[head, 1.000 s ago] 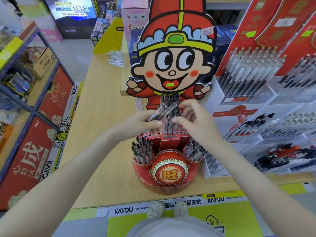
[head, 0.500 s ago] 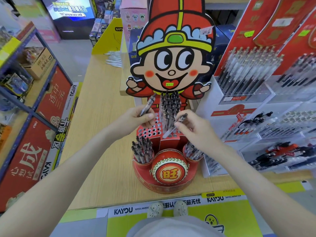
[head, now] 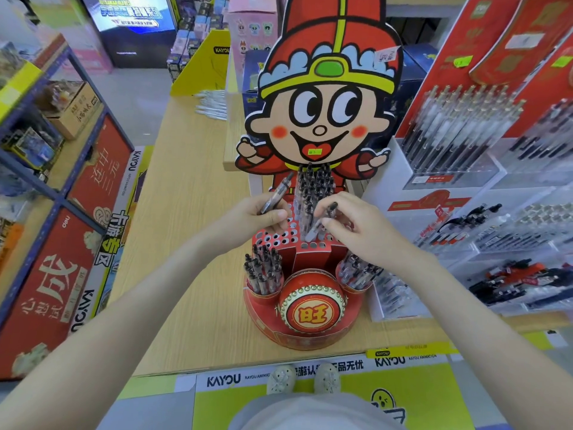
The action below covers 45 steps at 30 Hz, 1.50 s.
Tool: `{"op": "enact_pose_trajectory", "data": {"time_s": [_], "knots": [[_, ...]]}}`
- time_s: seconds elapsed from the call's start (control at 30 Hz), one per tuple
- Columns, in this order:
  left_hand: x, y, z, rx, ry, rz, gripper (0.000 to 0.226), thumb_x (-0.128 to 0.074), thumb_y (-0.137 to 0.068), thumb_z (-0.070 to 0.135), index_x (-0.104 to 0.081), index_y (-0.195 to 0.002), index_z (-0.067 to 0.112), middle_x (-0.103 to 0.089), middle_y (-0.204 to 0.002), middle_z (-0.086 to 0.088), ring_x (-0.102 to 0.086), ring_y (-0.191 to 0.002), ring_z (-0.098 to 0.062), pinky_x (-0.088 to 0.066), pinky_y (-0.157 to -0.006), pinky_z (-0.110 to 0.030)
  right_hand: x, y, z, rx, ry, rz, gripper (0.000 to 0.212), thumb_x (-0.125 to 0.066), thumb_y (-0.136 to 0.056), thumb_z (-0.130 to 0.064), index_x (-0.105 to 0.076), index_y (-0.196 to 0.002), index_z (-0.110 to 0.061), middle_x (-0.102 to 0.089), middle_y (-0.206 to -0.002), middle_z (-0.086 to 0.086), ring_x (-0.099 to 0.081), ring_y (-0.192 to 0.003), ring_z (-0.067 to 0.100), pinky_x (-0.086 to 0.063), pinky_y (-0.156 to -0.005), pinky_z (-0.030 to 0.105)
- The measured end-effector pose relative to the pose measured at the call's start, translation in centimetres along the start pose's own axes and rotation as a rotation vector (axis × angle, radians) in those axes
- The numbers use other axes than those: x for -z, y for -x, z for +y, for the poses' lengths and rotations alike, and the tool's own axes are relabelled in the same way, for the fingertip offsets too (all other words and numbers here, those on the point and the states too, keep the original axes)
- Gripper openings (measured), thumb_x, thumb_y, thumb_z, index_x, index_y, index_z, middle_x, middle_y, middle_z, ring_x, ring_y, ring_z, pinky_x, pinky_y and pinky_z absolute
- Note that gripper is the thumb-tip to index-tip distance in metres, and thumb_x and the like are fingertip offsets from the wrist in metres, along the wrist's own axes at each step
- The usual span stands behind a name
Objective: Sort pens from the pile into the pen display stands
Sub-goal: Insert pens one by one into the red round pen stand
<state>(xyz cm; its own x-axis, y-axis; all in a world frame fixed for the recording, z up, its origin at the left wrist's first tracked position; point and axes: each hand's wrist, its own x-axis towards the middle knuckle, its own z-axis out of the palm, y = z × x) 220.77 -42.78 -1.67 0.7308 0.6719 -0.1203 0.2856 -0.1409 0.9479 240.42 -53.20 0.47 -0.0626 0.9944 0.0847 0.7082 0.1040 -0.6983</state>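
Head camera, looking down: a red cartoon pen display stand (head: 269,330) sits on a wooden table (head: 192,259), with a big smiling figure as its backboard. Its stepped top is a perforated deck (head: 280,238) of round holes. A dense block of upright pens (head: 313,187) fills the back rows, and many front holes are empty.

The left hand (head: 257,215) has fingers and thumb curled around a spare pen (head: 277,193), held tilted with its cap end up and away, just beside the upright pens. The right hand (head: 362,234) pinches a second pen (head: 324,220) between thumb and fingertips. That pen slants, its lower tip close above an empty hole in the front row of the deck.

To seat it well, the right hand should probably bring the pen upright over the hole before pushing down. Entering at a slant risks catching the cardboard rim or knocking its neighbours. The left hand should keep its pen away from the packed rows.

A loose pile of pale pens (head: 212,103) lies at the table's far end.
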Motion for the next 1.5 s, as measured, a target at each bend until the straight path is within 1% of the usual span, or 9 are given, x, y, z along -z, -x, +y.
{"op": "enact_pose_trajectory", "data": {"time_s": [0.13, 0.5, 0.6, 0.7, 0.83, 1.07, 1.2, 1.37, 1.5], "knots": [[-0.2, -0.2, 0.1, -0.003, -0.004, -0.013, 0.011, -0.050, -0.099, 0.013, -0.058, -0.097, 0.006, -0.065, -0.076, 0.004, -0.062, -0.074, -0.005, -0.051, -0.073, -0.017, 0.5, -0.2, -0.1, -0.009, 0.056, -0.044, 0.018, -0.050, -0.094, -0.012, -0.055, -0.106, -0.024, -0.059, -0.100, -0.007, -0.058, -0.079, 0.017, -0.047, -0.068, 0.030], [0.1, -0.4, 0.0, 0.001, -0.008, -0.006, 0.010, -0.050, -0.098, 0.012, -0.059, -0.096, 0.009, -0.066, -0.079, 0.004, -0.063, -0.073, -0.004, -0.051, -0.072, -0.016, 0.8, -0.3, -0.5, -0.007, 0.072, -0.069, 0.015, -0.045, -0.096, -0.005, -0.054, -0.102, -0.015, -0.054, -0.063, -0.027, -0.047, -0.055, -0.002, -0.033, -0.052, 0.015], [0.1, -0.3, 0.0, 0.001, -0.011, -0.006, 0.011, -0.049, -0.099, 0.012, -0.059, -0.097, 0.009, -0.066, -0.081, 0.001, -0.063, -0.074, -0.005, -0.052, -0.073, -0.016, 1.2, -0.4, -0.6, -0.008, 0.081, -0.080, 0.015, -0.046, -0.095, -0.004, -0.054, -0.103, -0.014, -0.049, -0.057, -0.013, -0.045, -0.051, 0.002, -0.032, -0.050, 0.017], [-0.1, -0.2, -0.1, 0.002, 0.006, -0.005, 0.012, -0.047, -0.100, 0.012, -0.059, -0.099, 0.009, -0.066, -0.082, 0.000, -0.064, -0.075, -0.006, -0.053, -0.073, -0.018, 0.6, -0.6, -0.5, 0.018, 0.125, -0.118, 0.017, -0.048, -0.096, -0.008, -0.053, -0.110, -0.016, -0.061, -0.080, -0.006, -0.051, -0.061, 0.001, -0.040, -0.059, 0.017], [-0.1, -0.1, -0.2, 0.006, -0.006, -0.017, 0.014, -0.047, -0.100, 0.014, -0.059, -0.101, 0.007, -0.067, -0.081, 0.002, -0.064, -0.078, -0.010, -0.054, -0.076, -0.021, -0.7, -0.7, 0.5, 0.029, 0.207, -0.162, 0.015, -0.048, -0.096, -0.012, -0.046, -0.109, -0.021, -0.062, -0.094, 0.002, -0.058, -0.080, 0.013, -0.049, -0.076, 0.042], [-0.3, -0.2, -0.1, 0.017, -0.033, -0.029, 0.014, -0.048, -0.100, 0.015, -0.059, -0.100, 0.006, -0.066, -0.082, 0.000, -0.064, -0.078, -0.008, -0.053, -0.076, -0.020, -2.7, -1.0, 1.0, 0.191, 0.622, 0.314, 0.024, -0.079, -0.069, -0.010, -0.065, -0.087, -0.015, -0.050, -0.090, 0.006, -0.035, -0.087, 0.019, -0.026, -0.071, 0.032], [-0.7, -0.2, 0.1, 0.001, -0.065, -0.053, 0.013, -0.049, -0.099, 0.014, -0.056, -0.091, 0.009, -0.063, -0.075, 0.004, -0.062, -0.070, -0.003, -0.050, -0.070, -0.016, -2.9, -1.4, 1.0, 0.191, 0.668, 0.338, 0.027, -0.081, -0.065, -0.008, -0.064, -0.084, -0.016, -0.049, -0.098, 0.006, -0.033, -0.092, 0.020, -0.023, -0.077, 0.032], [-1.2, -0.1, 1.1, -0.042, -0.133, -0.099, 0.019, -0.048, -0.100, 0.018, -0.051, -0.081, 0.022, -0.058, -0.071, 0.004, -0.056, -0.062, 0.001, -0.046, -0.063, -0.014, -2.9, -0.8, 0.7, 0.177, 0.453, 0.357, 0.046, -0.073, -0.073, -0.027, -0.055, -0.115, -0.020, -0.037, -0.104, -0.004, -0.034, -0.095, 0.016, -0.018, -0.078, 0.024], [-1.4, -0.2, 2.0, -0.072, -0.169, -0.145, 0.014, -0.047, -0.100, 0.025, -0.050, -0.086, 0.023, -0.054, -0.068, 0.005, -0.052, -0.059, -0.001, -0.045, -0.060, -0.016, -2.3, -0.8, -0.3, 0.083, 0.126, 0.353, 0.040, -0.065, -0.078, -0.037, -0.062, -0.112, -0.016, -0.043, -0.100, -0.014, -0.030, -0.095, 0.003, -0.028, -0.085, 0.032]]}}
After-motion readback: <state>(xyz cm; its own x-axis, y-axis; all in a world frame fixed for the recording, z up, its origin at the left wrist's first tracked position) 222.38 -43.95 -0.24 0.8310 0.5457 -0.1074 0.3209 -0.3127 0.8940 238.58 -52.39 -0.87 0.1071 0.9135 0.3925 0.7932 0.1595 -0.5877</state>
